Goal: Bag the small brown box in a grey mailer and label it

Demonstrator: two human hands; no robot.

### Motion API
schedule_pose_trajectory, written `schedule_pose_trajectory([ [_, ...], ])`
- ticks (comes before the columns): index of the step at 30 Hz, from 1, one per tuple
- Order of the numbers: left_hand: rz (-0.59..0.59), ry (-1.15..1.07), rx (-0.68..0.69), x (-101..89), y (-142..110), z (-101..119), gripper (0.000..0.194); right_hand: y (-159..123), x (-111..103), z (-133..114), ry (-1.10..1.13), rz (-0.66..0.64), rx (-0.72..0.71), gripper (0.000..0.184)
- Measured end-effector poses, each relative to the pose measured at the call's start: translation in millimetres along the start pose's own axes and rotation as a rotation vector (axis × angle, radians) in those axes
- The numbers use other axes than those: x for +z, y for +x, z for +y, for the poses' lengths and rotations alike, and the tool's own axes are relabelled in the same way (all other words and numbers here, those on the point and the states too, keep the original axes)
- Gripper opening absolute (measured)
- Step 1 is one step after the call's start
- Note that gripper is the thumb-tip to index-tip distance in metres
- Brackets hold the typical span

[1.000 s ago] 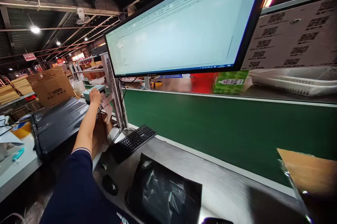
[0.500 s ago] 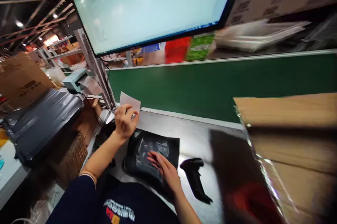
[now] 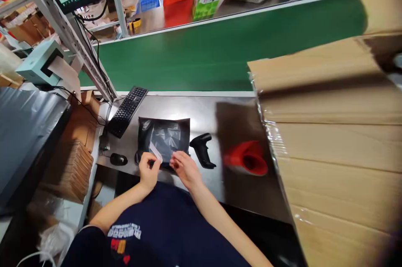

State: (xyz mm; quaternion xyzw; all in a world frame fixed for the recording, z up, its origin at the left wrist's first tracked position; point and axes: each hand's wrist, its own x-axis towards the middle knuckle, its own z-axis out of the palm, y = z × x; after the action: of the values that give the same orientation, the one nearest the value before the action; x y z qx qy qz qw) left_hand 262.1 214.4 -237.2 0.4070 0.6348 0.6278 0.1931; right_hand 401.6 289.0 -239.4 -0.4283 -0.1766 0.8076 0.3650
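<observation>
My left hand [image 3: 149,170] pinches a small white label [image 3: 155,151] between thumb and fingertips, over the near left part of a black plastic mailing bag [image 3: 166,135]. The bag lies flat on the metal table and has a shiny clear patch on top. Just right of the label, my right hand [image 3: 186,169] hovers at the bag's near edge, fingers loosely bent and a little apart, with nothing visible in them. Beside the bag on the right lies a black handheld barcode scanner [image 3: 202,150].
A black keyboard [image 3: 127,110] and mouse [image 3: 118,159] lie to the left. On the right are a red object with a round opening [image 3: 249,159] and large cardboard sheets [image 3: 329,133]. A label printer [image 3: 40,64] stands far left, beside a metal post. A green panel [image 3: 188,55] borders the table's back.
My left hand has brought the white label down from near the post to above the bag's near part. My right hand is now close beside it. The view has tilted down and turned right.
</observation>
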Motion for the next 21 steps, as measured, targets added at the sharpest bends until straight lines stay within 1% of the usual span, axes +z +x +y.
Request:
schedule_pose_trajectory([
  [1, 0.021, -0.034, -0.015, 1.7, 1, 1, 0.025, -4, 0, 2, -0.062, -0.007, 0.027, 0.040],
  [3, 0.048, -0.097, -0.033, 6.3, 1, 4, 0.027, -10, 3, 9, -0.120, -0.045, 0.168, 0.044],
  [4, 0.045, -0.121, -0.040, 8.6, 1, 4, 0.028, -12, 5, 13, -0.103, -0.073, 0.245, 0.047],
  [5, 0.031, -0.137, -0.047, 10.7, -1, 4, 0.029, -12, 7, 17, -0.072, -0.088, 0.287, 0.049],
  [6, 0.008, -0.146, -0.057, 12.3, -4, 4, 0.029, -11, 9, 20, -0.042, -0.082, 0.285, 0.051],
  [8, -0.036, -0.144, -0.087, 12.9, -9, 1, 0.029, -2, 13, 23, -0.034, -0.033, 0.183, 0.053],
  [11, -0.100, -0.117, -0.149, 5.9, -13, -7, 0.026, 23, 10, 15, -0.131, 0.028, 0.020, 0.052],
  [14, -0.266, -0.032, -0.215, -11.2, -10, -23, 0.021, 57, -1, -2, -0.434, 0.101, -0.207, 0.043],
  [16, -0.348, 0.051, -0.262, -27.2, -9, -37, 0.020, 81, -8, -9, -0.649, 0.177, -0.318, 0.038],
  [18, -0.332, 0.123, -0.307, -45.2, -11, -54, 0.021, 100, -14, -8, -0.775, 0.285, -0.328, 0.033],
  [20, -0.265, 0.192, -0.323, -61.7, -14, -70, 0.022, 111, -17, -1, -0.925, 0.403, -0.314, 0.026],
  [21, -0.235, 0.239, -0.306, -67.7, -14, -75, 0.022, 114, -17, 4, -1.005, 0.448, -0.311, 0.023],
])
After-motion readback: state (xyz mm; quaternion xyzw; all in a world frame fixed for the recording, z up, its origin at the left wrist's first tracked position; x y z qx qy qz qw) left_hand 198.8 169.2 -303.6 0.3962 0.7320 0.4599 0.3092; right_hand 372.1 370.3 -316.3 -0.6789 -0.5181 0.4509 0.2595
